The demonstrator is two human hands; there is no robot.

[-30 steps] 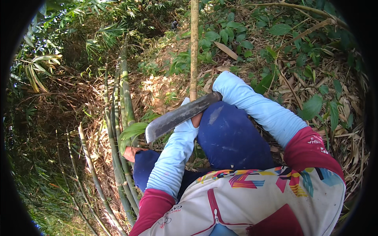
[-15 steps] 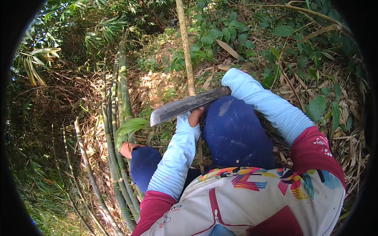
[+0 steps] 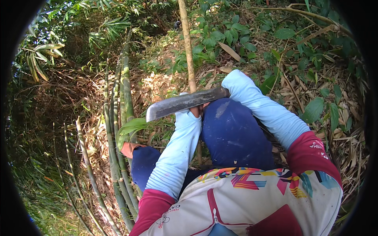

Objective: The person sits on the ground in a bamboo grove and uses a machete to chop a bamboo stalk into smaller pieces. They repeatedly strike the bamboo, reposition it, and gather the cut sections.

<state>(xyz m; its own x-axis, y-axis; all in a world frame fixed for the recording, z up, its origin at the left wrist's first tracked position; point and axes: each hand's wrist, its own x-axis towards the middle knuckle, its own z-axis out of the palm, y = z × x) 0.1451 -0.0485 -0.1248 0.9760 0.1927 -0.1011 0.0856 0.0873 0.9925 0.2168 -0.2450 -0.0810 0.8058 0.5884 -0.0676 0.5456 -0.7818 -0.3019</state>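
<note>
A long, thin bamboo pole runs from the far edge toward me and passes behind the blade of a machete. My left hand is closed around the pole just under the blade, its fingers partly hidden. Light blue sleeving reaches down to my right hand, whose fingers do not show. The machete's dark handle end meets that hand, and the blade lies crosswise over the pole, its tip pointing left. My raised knee in dark blue trousers is close below the blade.
Green bamboo stems rise to the left, with thinner cut stems beyond them. An orange boot is beside a green leaf. Leafy plants and a bent branch stand on the right. Dry leaves cover the slope.
The machete blade has shifted slightly, its tip a little farther left and up. Both hands keep nearly the same place, and the pole still stands between them.
</note>
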